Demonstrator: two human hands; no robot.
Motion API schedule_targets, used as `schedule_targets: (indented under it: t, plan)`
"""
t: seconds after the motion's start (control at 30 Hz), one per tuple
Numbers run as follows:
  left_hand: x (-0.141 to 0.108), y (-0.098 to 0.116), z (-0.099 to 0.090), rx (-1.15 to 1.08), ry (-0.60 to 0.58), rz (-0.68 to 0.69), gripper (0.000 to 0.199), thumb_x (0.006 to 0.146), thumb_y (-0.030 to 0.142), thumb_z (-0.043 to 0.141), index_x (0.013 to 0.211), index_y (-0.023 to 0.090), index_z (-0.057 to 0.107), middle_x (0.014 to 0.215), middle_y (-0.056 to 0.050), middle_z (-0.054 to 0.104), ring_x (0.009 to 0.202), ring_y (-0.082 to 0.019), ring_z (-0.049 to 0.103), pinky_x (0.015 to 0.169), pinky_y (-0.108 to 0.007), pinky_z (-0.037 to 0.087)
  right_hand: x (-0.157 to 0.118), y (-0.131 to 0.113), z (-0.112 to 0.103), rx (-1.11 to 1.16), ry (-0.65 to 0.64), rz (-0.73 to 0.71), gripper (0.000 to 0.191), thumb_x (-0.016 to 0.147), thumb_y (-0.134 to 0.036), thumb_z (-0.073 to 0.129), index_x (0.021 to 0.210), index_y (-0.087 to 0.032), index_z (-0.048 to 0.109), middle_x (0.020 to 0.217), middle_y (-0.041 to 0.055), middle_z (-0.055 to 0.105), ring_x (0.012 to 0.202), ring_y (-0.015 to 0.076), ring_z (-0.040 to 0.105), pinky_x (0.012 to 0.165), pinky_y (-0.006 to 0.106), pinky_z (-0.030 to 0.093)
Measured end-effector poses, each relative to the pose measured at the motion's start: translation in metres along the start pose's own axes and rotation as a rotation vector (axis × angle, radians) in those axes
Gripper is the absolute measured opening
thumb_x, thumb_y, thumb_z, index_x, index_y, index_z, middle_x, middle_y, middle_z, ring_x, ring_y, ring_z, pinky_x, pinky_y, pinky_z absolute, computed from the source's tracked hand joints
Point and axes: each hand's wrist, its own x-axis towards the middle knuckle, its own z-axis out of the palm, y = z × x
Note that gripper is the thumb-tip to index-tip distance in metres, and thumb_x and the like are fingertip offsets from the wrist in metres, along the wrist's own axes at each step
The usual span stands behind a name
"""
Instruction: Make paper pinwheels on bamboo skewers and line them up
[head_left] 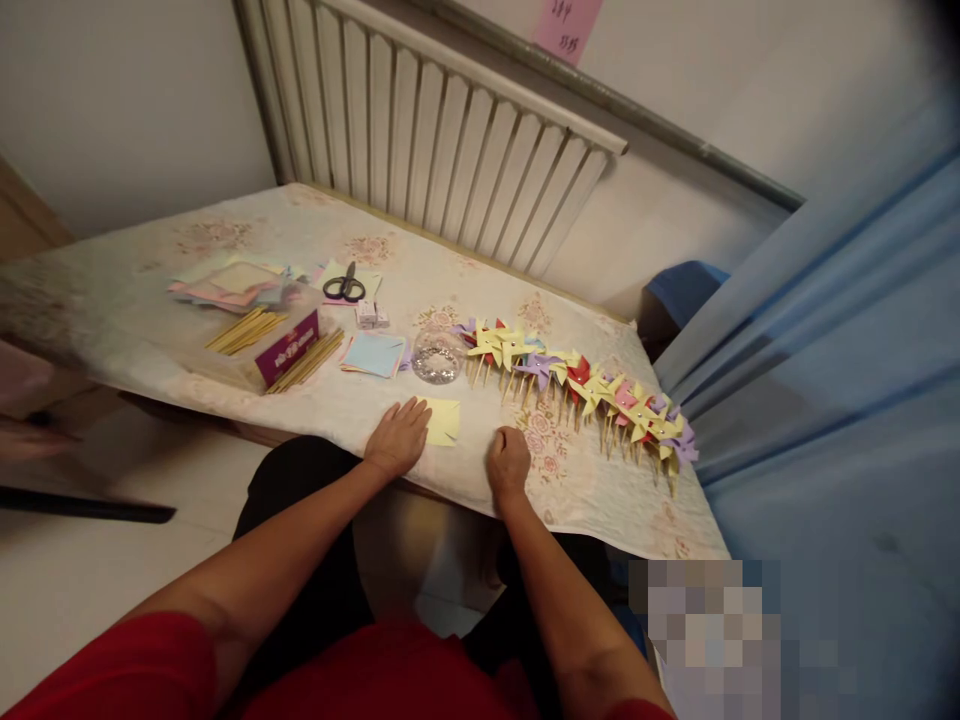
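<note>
My left hand (398,437) lies flat, fingers stretched out, over the left part of a yellow square of paper (444,422) with slits cut in from its corners. To the right of that paper, my right hand (509,462) rests on the table in a loose fist. Its curled fingers hide whatever may be inside. Behind the yellow paper stands a clear round dish (438,362) of small shiny pieces. A stack of light blue paper squares (373,354) lies to the left of the dish. Several finished paper pinwheels (581,375) on sticks are lined up beyond my right hand.
On the left, a clear plastic box (225,362) holds thin wooden sticks (244,331), with more sticks beside it. Black-handled scissors (344,285) lie on paper near small boxes (371,315). A flowered cloth covers the table (285,225). A radiator (442,140) and blue curtain (840,400) border it.
</note>
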Motion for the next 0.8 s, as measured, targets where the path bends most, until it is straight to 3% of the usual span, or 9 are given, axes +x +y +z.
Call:
schedule_targets:
  t: [0.13,0.23,0.33,0.47,0.8]
  plan:
    - [0.001,-0.001,0.002,0.003,0.001,-0.003,0.045,0.097,0.023,0.041,0.138,0.016,0.059,0.151,-0.013,0.053,0.144,-0.029,0.042,0.117,-0.049,0.031,-0.003,-0.004,0.002,0.094,-0.056,-0.345,0.033,0.102,-0.028,0.039,0.119,-0.012,0.063,0.116,0.0176,0.068,0.111,0.0258,0.058,0.1,0.043,0.045]
    - [0.001,-0.001,0.004,0.012,0.001,-0.001,0.045,0.097,0.023,0.04,0.138,0.016,0.058,0.152,-0.012,0.052,0.144,-0.029,0.041,0.117,-0.049,0.03,-0.005,-0.014,0.004,0.095,-0.171,-0.497,0.043,0.102,-0.033,0.044,0.138,-0.01,0.053,0.141,0.0193,0.058,0.131,0.0272,0.05,0.11,0.045,0.04]
    - [0.001,-0.001,0.003,0.03,-0.009,0.006,0.046,0.098,0.023,0.038,0.138,0.015,0.059,0.151,-0.013,0.052,0.144,-0.029,0.042,0.117,-0.051,0.031,-0.005,-0.026,0.006,0.046,-0.31,-0.537,0.05,0.101,-0.036,0.049,0.145,-0.013,0.047,0.15,0.0177,0.051,0.14,0.0289,0.042,0.112,0.046,0.037]
    - [0.001,-0.001,0.002,0.035,-0.009,0.012,0.046,0.098,0.022,0.038,0.138,0.016,0.059,0.151,-0.013,0.052,0.144,-0.029,0.042,0.117,-0.051,0.031,-0.004,-0.036,0.006,-0.002,-0.419,-0.554,0.049,0.099,-0.037,0.054,0.143,-0.015,0.051,0.148,0.0167,0.053,0.146,0.0314,0.036,0.112,0.048,0.035]
    - [-0.002,-0.004,0.002,-0.007,-0.023,0.004,0.047,0.099,0.026,0.037,0.141,0.019,0.056,0.154,-0.011,0.05,0.147,-0.029,0.037,0.119,-0.053,0.028,-0.004,-0.037,0.006,-0.015,-0.44,-0.543,0.031,0.101,-0.032,0.054,0.126,-0.017,0.063,0.136,0.0143,0.064,0.142,0.0288,0.043,0.109,0.046,0.034]
